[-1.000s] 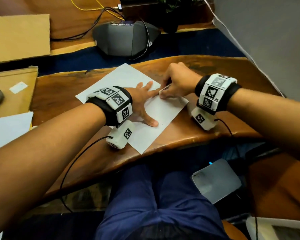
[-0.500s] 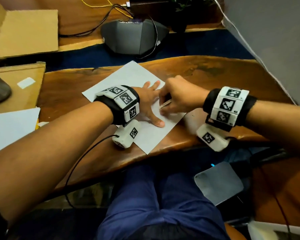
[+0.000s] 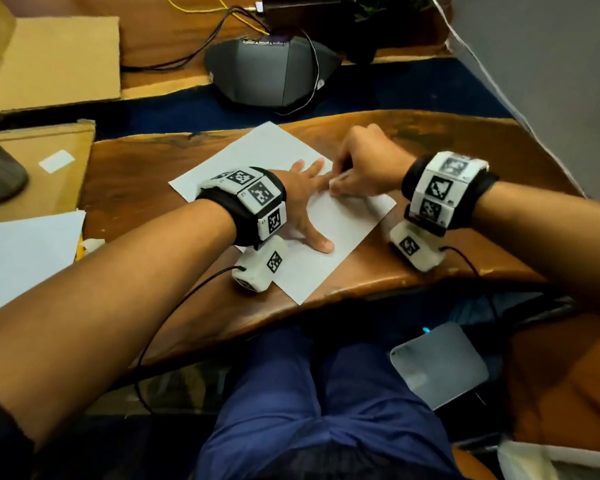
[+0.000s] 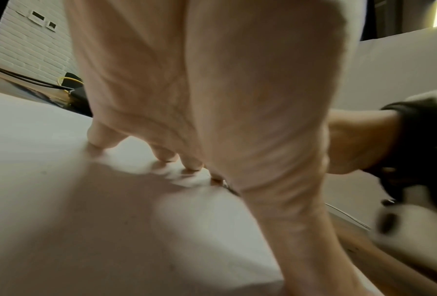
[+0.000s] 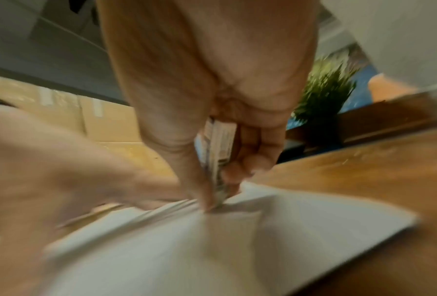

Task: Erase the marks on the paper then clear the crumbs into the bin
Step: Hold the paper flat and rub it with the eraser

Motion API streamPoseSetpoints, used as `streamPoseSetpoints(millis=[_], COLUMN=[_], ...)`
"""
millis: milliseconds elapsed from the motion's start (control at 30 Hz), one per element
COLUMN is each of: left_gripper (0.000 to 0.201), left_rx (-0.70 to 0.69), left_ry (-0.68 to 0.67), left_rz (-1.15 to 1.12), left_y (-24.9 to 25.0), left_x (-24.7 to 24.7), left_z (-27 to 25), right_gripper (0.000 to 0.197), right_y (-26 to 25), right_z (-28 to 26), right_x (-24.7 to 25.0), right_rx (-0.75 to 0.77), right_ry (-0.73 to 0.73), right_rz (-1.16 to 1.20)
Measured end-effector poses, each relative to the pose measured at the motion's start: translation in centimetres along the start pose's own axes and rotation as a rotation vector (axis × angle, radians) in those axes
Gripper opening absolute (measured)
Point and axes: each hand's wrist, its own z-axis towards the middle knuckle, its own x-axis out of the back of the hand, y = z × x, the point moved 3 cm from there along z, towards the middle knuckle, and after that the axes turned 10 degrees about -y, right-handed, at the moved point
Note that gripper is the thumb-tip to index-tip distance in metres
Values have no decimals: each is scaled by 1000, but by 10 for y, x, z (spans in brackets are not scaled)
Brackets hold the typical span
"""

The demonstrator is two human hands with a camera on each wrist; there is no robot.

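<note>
At the tabletop's left edge lies a spare white sheet (image 3: 25, 258), with cardboard (image 3: 49, 60) behind it, none of it in play. My left hand (image 3: 303, 206) lies flat with fingers spread on the paper (image 3: 343, 233), which sits at an angle across the middle of the wooden tabletop (image 3: 465, 143), one corner reaching its near edge. I judge that splayed palm is there to pin the sheet so rubbing does not drag or crease it; even so, the right wrist view shows the paper rucking into ridges at the contact point. Just beside my left fingertips, my right hand (image 3: 364, 168) pinches a sleeved eraser (image 5: 218, 158) between thumb and fingers, held steeply with its tip pressed onto the sheet near the far right edge. The steep hold puts pressure on a small spot. The marks themselves are too faint or hidden to make out, and I see no crumbs yet and no bin. A grey conference speaker (image 3: 274, 74) sits beyond the far edge.
</note>
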Motion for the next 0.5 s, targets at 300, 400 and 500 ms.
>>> streamPoseSetpoints(millis=[300,400,500], left_gripper=[141,130,136], left_rx=[11,-4,3], left_ry=[-6,37,25], left_rz=[-3,-39,-44], left_y=[2,6,7], left_x=[0,1,0], left_z=[-1,-11,-15], right_gripper=[10,7,10], right_y=[2,-29,-30], right_z=[0,-21,-24], right_x=[4,-22,-23], right_rx=[1,131,141], right_ry=[-4,-104,-152], right_rz=[-4,-58,-57])
